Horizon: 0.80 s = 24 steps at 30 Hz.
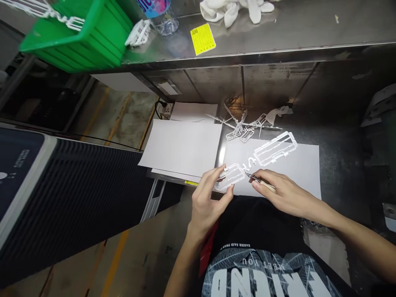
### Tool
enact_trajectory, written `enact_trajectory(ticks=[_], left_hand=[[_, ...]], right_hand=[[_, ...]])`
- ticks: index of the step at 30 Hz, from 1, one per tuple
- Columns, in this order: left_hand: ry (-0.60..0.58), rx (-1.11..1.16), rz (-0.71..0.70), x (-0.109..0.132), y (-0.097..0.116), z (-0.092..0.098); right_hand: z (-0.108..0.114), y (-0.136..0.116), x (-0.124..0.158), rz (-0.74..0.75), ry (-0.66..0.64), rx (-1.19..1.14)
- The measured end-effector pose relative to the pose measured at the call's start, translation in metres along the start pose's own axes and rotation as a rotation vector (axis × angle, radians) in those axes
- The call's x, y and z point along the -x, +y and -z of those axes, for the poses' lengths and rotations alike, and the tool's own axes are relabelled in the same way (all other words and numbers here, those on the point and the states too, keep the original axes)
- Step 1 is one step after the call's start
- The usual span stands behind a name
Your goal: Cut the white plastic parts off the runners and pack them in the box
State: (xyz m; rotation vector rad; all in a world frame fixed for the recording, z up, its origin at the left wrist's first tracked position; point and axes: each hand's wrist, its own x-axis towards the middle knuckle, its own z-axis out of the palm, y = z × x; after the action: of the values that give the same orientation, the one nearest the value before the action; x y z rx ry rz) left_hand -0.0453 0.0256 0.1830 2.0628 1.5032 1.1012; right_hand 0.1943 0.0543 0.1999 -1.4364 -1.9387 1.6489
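Observation:
My left hand (212, 196) grips the near end of a white plastic frame piece (232, 175) between thumb and fingers. A thin curved strip links that piece to a larger white frame (275, 148) lying farther right over a white sheet (305, 165). In my right hand (278, 189) is a small metal cutting tool with a pale handle (267, 185), closed in thumb and fingers. Its tip touches or nearly touches the strip beside the smaller piece; the exact contact is too small to tell.
Behind lies a heap of white plastic scraps (243, 128) beside a white glove (278, 113). Paper sheets (182, 144) lie to the left. The raised metal shelf (297, 29) holds a green bin (83, 41), a bottle (165, 20), a yellow label (202, 39) and gloves (229, 10).

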Motion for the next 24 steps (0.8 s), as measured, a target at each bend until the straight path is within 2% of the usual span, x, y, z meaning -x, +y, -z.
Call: enact_trajectory(ticks=[7, 14, 24], left_hand=[[-0.032, -0.025, -0.034, 0.000, 0.003, -0.002], [-0.093, -0.011, -0.022, 0.000, 0.002, -0.006], [-0.179, 0.034, 0.031, 0.007, -0.005, -0.022]], right_hand=[[-0.003, 0.003, -0.001, -0.002, 0.030, -0.035], [-0.008, 0.015, -0.002, 0.026, 0.108, 0.028], [-0.007, 0.030, 0.002, -0.043, 0.058, 0.034]])
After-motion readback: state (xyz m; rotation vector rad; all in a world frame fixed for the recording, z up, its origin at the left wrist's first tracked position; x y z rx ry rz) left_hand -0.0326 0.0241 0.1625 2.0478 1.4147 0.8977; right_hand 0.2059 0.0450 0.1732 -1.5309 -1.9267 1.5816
